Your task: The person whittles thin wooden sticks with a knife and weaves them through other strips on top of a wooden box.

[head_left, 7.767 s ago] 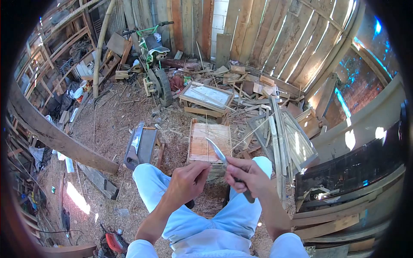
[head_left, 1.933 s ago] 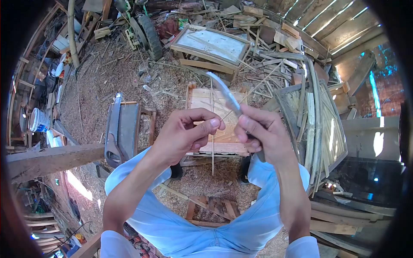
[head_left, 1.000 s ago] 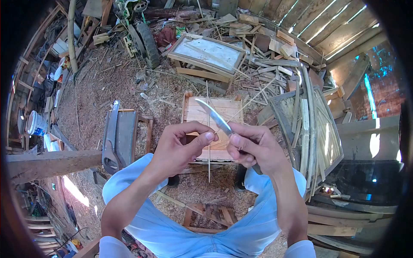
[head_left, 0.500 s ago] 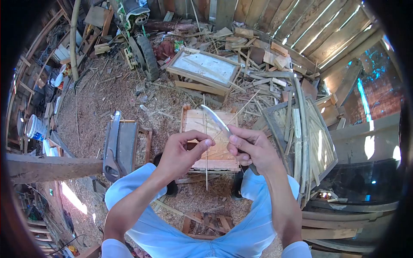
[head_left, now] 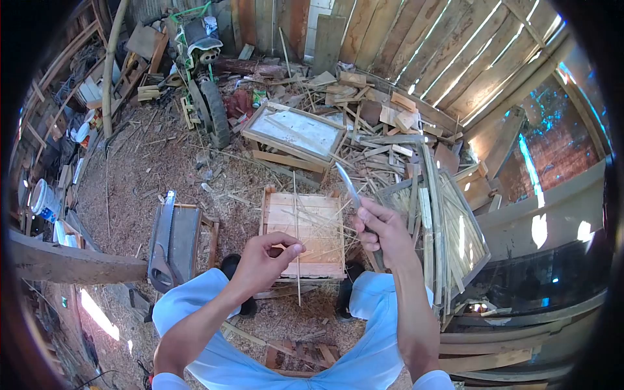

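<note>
My left hand [head_left: 268,259] is closed in a pinch above a low wooden work stand [head_left: 325,224]. Between its thumb and forefinger is a thin wooden stick [head_left: 327,249], faint against the boards. My right hand [head_left: 385,233] grips a knife [head_left: 349,184] by the handle; its curved blade points up and away, apart from the left hand. Another long, thin stick [head_left: 296,208] lies lengthwise over the stand, its near end beyond the front edge. Slivers of wood are scattered on the stand's top.
A handsaw [head_left: 166,240] rests on a small dark bench [head_left: 186,237] at left. Ahead are a framed box [head_left: 296,133], scrap wood [head_left: 390,117] and a wheeled machine [head_left: 211,110]. Long boards and a wooden frame [head_left: 478,240] stand at right. Shavings cover the floor.
The knife and right hand have moved right, away from the left hand, and the blade has turned more upright. The view has shifted, so the stand appears lower and slightly left.
</note>
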The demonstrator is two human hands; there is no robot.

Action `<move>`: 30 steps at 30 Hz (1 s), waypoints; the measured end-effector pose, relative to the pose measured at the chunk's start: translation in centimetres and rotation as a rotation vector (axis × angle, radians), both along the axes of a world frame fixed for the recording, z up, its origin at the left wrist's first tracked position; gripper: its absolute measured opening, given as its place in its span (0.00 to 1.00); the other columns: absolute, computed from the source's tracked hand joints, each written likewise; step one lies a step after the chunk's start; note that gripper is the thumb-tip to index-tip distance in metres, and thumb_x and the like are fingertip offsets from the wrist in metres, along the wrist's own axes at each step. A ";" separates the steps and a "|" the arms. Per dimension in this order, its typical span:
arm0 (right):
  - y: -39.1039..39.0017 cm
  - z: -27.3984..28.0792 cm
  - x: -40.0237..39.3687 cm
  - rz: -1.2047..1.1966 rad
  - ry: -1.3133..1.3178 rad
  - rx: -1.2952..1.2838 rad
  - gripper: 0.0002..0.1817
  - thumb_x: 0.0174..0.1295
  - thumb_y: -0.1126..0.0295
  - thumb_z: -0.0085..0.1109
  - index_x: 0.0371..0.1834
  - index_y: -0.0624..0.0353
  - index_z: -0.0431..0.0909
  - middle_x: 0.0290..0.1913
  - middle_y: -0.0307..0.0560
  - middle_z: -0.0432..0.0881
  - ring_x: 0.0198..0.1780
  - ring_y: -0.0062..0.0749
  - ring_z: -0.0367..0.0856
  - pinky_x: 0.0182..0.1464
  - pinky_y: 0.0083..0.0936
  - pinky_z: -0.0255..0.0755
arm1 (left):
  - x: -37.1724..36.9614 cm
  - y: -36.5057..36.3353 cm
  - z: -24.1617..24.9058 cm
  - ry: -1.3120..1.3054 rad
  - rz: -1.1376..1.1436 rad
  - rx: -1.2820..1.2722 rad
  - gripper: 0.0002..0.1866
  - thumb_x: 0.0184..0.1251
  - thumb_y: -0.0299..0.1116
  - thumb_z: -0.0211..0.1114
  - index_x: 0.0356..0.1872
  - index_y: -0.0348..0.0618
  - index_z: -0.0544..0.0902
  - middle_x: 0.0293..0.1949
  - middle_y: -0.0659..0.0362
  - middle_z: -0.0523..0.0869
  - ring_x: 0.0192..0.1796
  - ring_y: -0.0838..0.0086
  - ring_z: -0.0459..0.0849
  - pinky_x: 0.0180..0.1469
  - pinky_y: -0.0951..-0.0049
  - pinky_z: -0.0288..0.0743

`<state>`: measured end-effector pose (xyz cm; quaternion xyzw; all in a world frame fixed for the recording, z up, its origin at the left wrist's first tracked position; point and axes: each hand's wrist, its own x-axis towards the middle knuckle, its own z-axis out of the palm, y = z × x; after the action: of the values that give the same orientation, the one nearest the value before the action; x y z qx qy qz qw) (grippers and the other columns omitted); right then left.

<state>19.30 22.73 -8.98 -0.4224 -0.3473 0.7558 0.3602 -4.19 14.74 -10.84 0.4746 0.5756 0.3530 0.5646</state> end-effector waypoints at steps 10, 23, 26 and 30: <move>-0.3 0.4 -0.5 0.148 -0.013 -0.005 0.17 0.68 0.67 0.54 0.58 0.60 0.74 0.27 0.35 0.74 0.20 0.11 0.60 0.19 0.08 0.52 | 0.0 0.3 0.1 -0.007 0.006 0.103 0.09 0.65 0.29 0.64 0.40 0.34 0.84 0.37 0.57 0.86 0.38 0.80 0.82 0.41 0.78 0.77; -0.8 0.1 0.5 0.160 -0.009 -0.048 0.19 0.68 0.69 0.53 0.61 0.61 0.71 0.29 0.37 0.74 0.20 0.11 0.62 0.18 0.08 0.52 | -0.5 0.8 -0.3 -0.297 0.002 -0.032 0.10 0.67 0.34 0.64 0.41 0.36 0.84 0.26 0.65 0.80 0.21 0.89 0.67 0.20 0.85 0.57; -1.5 -0.7 -0.9 0.263 0.020 -0.059 0.21 0.68 0.68 0.54 0.63 0.60 0.69 0.29 0.37 0.74 0.21 0.10 0.60 0.19 0.08 0.52 | -0.3 1.0 -0.6 -0.323 -0.004 -0.047 0.10 0.67 0.34 0.64 0.40 0.36 0.84 0.27 0.66 0.80 0.21 0.89 0.67 0.19 0.85 0.57; -0.5 0.2 0.0 0.193 0.080 -0.034 0.21 0.68 0.68 0.53 0.65 0.57 0.68 0.29 0.36 0.73 0.21 0.10 0.59 0.19 0.08 0.52 | -0.4 0.9 -0.5 -0.215 0.017 0.020 0.10 0.67 0.33 0.63 0.40 0.36 0.84 0.28 0.65 0.82 0.22 0.89 0.68 0.21 0.85 0.60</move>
<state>19.32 22.21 -8.82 -0.3625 -0.3591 0.8089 0.2921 -4.64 15.65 -11.30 0.4346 0.5120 0.4123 0.6156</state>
